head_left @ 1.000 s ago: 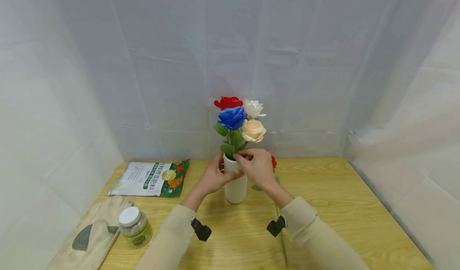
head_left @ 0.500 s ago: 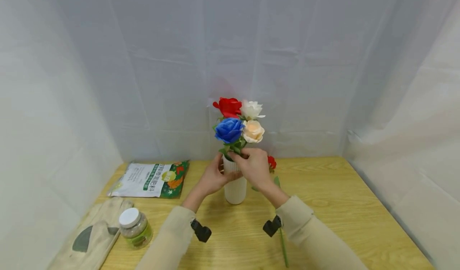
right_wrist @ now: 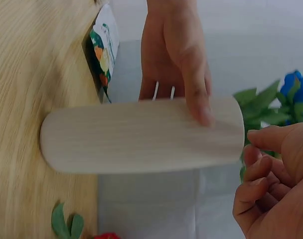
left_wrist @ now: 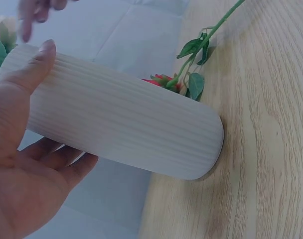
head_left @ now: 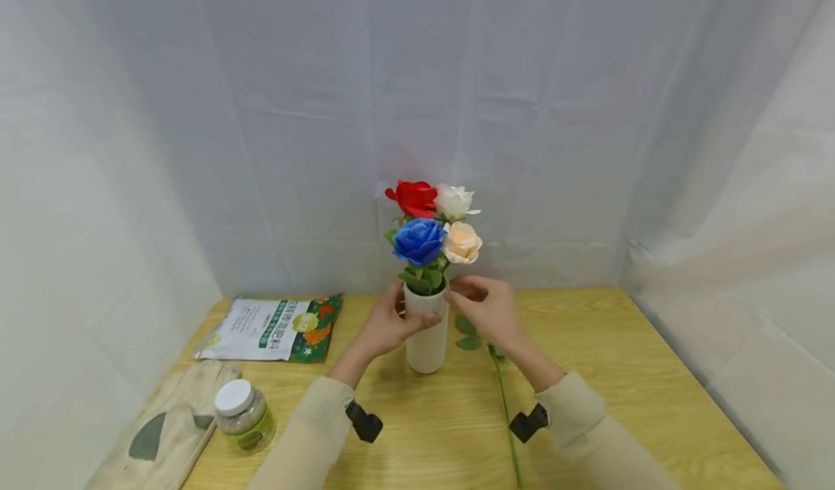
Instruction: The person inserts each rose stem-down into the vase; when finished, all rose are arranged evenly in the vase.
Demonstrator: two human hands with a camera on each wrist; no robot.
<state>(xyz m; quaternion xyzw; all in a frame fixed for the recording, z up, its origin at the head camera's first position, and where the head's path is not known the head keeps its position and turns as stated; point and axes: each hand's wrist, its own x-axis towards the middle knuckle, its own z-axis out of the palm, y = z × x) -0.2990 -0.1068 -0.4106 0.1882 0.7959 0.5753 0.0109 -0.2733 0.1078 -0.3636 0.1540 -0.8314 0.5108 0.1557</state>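
Note:
A white ribbed vase (head_left: 426,341) stands upright on the table, gripped near its top by my left hand (head_left: 386,323), thumb across the front and fingers round the far side. From it rise a blue rose (head_left: 419,241), a red rose (head_left: 414,198), a white flower (head_left: 455,201) and a cream rose (head_left: 462,243). My right hand (head_left: 489,312) is just right of the vase rim, its fingers loosely bent and holding nothing. In the right wrist view, the right fingertips (right_wrist: 253,137) are right at the rim, beside the green leaves (right_wrist: 261,107).
Another red rose (left_wrist: 154,81) lies on the table right of the vase, its green stem (head_left: 505,417) running toward the front edge. At left are a printed bag (head_left: 261,327), a white-lidded jar (head_left: 246,421) and beige gloves (head_left: 166,421). White sheeting (head_left: 522,113) surrounds the table.
The right hand has let go of the blue rose's stem and moved right, off the vase opening. The blue rose sits lower and nearer the front. The left hand keeps its grip.

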